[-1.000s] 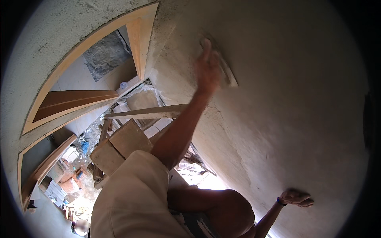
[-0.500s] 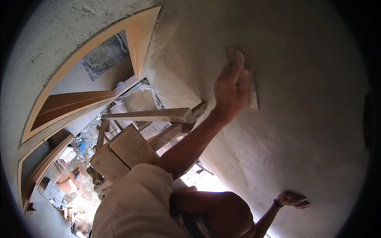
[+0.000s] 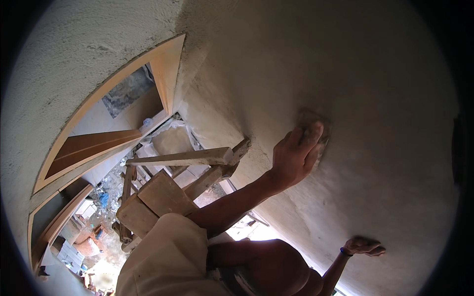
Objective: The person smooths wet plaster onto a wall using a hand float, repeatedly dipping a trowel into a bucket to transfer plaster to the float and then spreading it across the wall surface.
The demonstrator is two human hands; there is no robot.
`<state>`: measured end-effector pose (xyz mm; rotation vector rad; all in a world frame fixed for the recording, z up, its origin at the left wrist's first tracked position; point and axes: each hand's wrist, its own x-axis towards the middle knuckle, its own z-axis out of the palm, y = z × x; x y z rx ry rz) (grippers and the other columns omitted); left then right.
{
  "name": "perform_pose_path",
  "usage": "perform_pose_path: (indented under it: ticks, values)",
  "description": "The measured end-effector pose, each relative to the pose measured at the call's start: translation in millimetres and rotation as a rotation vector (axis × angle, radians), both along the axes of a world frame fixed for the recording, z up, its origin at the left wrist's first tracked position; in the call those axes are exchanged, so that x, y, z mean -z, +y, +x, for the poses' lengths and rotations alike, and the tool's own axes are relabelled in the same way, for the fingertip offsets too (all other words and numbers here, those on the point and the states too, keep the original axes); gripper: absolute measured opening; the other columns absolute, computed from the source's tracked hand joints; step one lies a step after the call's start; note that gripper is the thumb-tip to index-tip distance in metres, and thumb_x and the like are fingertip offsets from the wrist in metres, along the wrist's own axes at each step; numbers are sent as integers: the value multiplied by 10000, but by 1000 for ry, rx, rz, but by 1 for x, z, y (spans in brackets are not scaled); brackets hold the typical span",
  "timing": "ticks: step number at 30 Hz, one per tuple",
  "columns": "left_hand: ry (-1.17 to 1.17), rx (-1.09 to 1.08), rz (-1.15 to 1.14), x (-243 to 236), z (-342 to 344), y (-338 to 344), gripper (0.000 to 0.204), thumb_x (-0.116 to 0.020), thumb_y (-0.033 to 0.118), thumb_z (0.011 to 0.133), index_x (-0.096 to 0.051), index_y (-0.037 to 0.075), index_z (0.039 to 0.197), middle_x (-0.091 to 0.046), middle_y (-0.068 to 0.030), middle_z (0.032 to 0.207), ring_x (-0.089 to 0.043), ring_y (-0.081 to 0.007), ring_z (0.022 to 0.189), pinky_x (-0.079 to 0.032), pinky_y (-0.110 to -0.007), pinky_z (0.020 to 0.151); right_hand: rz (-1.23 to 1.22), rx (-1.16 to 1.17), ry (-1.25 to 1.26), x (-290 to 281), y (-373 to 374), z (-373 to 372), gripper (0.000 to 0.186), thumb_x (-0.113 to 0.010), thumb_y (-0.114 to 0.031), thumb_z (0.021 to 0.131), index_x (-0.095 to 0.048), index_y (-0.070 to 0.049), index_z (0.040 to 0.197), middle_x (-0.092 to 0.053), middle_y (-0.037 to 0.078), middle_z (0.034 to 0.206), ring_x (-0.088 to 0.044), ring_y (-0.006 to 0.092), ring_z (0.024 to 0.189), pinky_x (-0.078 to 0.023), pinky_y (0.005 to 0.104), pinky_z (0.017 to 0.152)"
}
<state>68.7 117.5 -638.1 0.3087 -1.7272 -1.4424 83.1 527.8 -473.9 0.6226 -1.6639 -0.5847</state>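
My left hand (image 3: 296,155) is closed on a flat plastering trowel (image 3: 308,116). Its plate lies against the grey plastered wall (image 3: 385,163). The fingers and the dim light hide most of the handle. Farther right and lower, my right hand (image 3: 363,246) rests by the same wall, fingers stretched out and nothing seen in it. A dark blue band circles that wrist. The plaster around the trowel looks smooth and slightly shaded.
Wooden scaffold beams (image 3: 182,157) and planks (image 3: 167,192) stand left of my left arm, one beam end close to the wall. A wooden frame (image 3: 165,74) borders an opening at upper left. Far below, debris (image 3: 106,190) covers the floor.
My left hand and the trowel have moved down the picture along the wall. My right hand stays in place. The whole view has shifted slightly, so the wooden frame sits lower.
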Motion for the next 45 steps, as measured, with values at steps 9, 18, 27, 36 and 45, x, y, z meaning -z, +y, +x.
perform_pose_path:
  ticks: [9,18,27,36,45]
  values:
    - [38,-146,35,-83,-36,-83,536,-605,118,910,-470,24,1420,-611,-164,857,-607,-239,735,-505,-375,592,-54,-14,-16,-2,-5,4,606,-248,-456,1018,-359,-57,1461,-223,236,1558,-177,400,1450,-155,596,1148]
    - [118,-100,12,-34,-29,-37,617,-652,158,860,-464,156,1448,-525,-126,805,-577,-258,678,-501,-393,564,-64,-7,-23,-3,-13,7,590,-238,-437,1040,-330,-61,1485,-210,220,1572,-155,395,1461,-176,623,1137]
    - [100,25,-252,-38,-1,-10,585,-631,148,871,-480,151,1436,-507,-126,797,-576,-285,680,-486,-390,562,-86,8,-1,-1,-4,5,581,-243,-429,1040,-340,-63,1481,-213,216,1571,-174,387,1458,-174,623,1139]
    - [19,32,-219,-81,-3,-27,557,-630,168,876,-496,96,1411,-538,-127,821,-575,-280,651,-498,-400,551,-97,-7,-13,1,-5,4,602,-232,-475,1036,-339,-93,1489,-208,199,1580,-170,403,1455,-173,632,1131]
    - [39,-22,-160,-95,-16,-42,597,-642,178,859,-475,130,1430,-518,-123,843,-566,-278,643,-493,-399,534,-110,-19,-34,2,-16,6,594,-230,-464,1041,-345,-89,1488,-212,203,1578,-185,408,1449,-187,633,1124]
